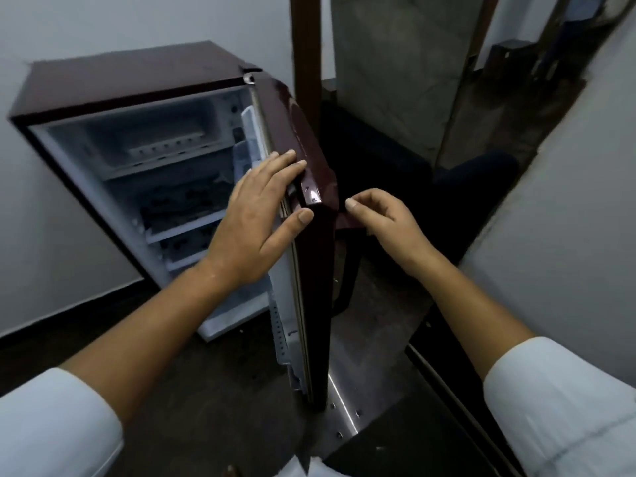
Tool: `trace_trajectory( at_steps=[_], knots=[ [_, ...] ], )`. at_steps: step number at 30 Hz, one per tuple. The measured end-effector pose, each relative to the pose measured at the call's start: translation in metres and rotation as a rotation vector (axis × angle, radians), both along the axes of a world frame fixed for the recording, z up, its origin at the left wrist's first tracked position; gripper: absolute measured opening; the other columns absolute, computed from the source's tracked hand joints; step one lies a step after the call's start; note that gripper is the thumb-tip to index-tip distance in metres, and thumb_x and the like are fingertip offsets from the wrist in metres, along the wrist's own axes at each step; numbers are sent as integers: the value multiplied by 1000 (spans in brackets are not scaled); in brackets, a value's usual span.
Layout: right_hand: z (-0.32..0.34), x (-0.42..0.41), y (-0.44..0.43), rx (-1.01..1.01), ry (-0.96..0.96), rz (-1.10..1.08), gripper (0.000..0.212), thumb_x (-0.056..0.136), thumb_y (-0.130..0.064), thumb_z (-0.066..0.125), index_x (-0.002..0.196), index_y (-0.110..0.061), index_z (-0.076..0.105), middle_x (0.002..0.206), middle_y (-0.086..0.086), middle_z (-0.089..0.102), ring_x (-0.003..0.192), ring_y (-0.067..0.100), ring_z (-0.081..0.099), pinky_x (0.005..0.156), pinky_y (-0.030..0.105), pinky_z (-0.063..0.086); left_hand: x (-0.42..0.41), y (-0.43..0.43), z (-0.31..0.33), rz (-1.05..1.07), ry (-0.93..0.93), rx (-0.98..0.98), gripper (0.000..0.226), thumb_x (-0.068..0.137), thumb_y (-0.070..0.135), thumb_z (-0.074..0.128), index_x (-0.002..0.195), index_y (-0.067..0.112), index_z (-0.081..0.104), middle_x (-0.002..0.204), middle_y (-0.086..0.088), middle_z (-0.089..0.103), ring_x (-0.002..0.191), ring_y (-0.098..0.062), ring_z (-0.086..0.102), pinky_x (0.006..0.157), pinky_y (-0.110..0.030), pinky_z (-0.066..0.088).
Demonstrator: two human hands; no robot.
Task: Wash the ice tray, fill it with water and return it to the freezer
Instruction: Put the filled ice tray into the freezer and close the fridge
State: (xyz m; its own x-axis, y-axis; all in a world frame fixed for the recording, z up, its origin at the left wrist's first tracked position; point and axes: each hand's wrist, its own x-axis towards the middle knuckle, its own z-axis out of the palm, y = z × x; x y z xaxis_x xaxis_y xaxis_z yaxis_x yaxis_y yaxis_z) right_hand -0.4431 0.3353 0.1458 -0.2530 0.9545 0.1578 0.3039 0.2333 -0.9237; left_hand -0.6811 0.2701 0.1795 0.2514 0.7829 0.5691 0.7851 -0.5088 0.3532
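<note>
With the left hand (pixel 254 218) spread flat on the door (pixel 311 149) edge and the right hand (pixel 382 222) curled at the handle (pixel 346 220), its grip unclear, swing steadily; what seems the tray (pixel 165 149) lies in the freezer (pixel 110 132), at ten o'clock.

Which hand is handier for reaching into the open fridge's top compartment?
Left, probably. The left hand rests on the edge of the maroon fridge door, on the interior's side, with a free path to the white freezer compartment. The right hand is beyond the door, which blocks it.
</note>
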Motion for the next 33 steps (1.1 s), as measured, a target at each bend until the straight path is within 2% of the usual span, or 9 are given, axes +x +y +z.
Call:
trace_trajectory(
  at_steps=[3,6,8,11,14,16,24,28,33],
  knots=[
    [0,-36,2,-111,-93,142,32,91,-56,69,103,-27,73,103,0,75,96,13,70,80,31,52,-31,-18,-3,81,-57,8,69,107,59,37,160,15,39,169,-3,36,160,-17,22,126,-58,26],
    [-2,-77,-4,-222,-159,296,34,98,-53,62,105,-24,78,102,-5,79,98,5,72,92,29,51,-59,-33,-3,169,-92,32,67,108,55,40,160,13,41,168,-3,37,160,-18,23,126,-56,27],
    [-2,-107,-9,-243,-170,350,38,99,-55,59,107,-23,78,101,-3,80,97,8,74,96,33,54,-78,-40,-3,240,-109,48,66,108,53,42,160,13,41,167,-2,39,160,-18,24,127,-55,27],
    [-2,-155,-16,-213,-194,399,45,99,-59,55,105,-20,77,91,4,80,88,18,76,86,39,57,-113,-47,-7,343,-114,61,62,108,49,44,159,15,42,166,-2,41,159,-17,25,127,-54,27],
    [-7,-210,-21,-135,-225,371,53,98,-65,54,90,-17,74,80,2,78,64,12,69,60,32,51,-155,-48,-12,443,-126,74,59,110,48,39,159,16,42,165,-2,43,158,-18,27,127,-53,27],
    [-11,-247,-24,-92,-227,318,58,96,-69,52,81,-16,71,76,0,76,55,6,63,53,26,45,-186,-46,-14,513,-121,81,57,110,46,36,159,16,42,164,-3,44,158,-20,28,128,-52,26],
    [-20,-381,-14,-39,-247,155,62,94,-78,41,79,-22,65,75,-4,71,68,14,68,60,33,51,-301,-2,-8,741,-111,-17,70,106,59,21,162,20,38,170,-7,32,161,-28,18,129,-59,15],
    [-22,-440,4,-13,-271,88,59,97,-74,38,79,-23,62,77,-6,67,69,12,65,60,31,47,-352,29,-8,784,-111,-79,75,104,63,12,167,24,25,175,-7,21,163,-28,7,130,-58,8],
    [-22,-489,23,21,-306,10,60,98,-74,35,84,-23,63,79,-7,67,73,11,65,68,36,56,-399,62,-7,790,-63,-116,77,102,64,7,168,26,21,175,-10,17,163,-30,5,130,-59,6]
  ],
)
